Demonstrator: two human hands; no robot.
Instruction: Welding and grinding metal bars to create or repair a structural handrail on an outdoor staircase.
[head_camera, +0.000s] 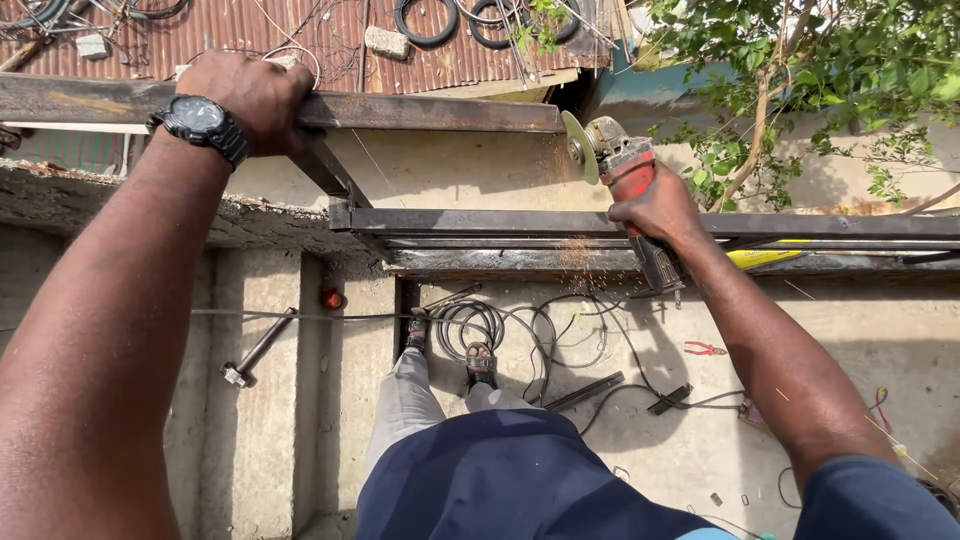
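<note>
Left hand (255, 95) clamped on steel bar (430, 112) across upper frame; right hand (655, 205) wrapped around red angle grinder (615, 160), center-right, disc at bar's end. Bar looked heavy, rigid, rough; grinder needed firm body grip.

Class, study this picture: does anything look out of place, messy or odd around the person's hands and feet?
Yes. Black cables lie in loose tangled coils on the concrete floor right by the sandalled feet, with red pliers and a hammer scattered nearby. The right hand holds the angle grinder bare, amid sparks.
</note>
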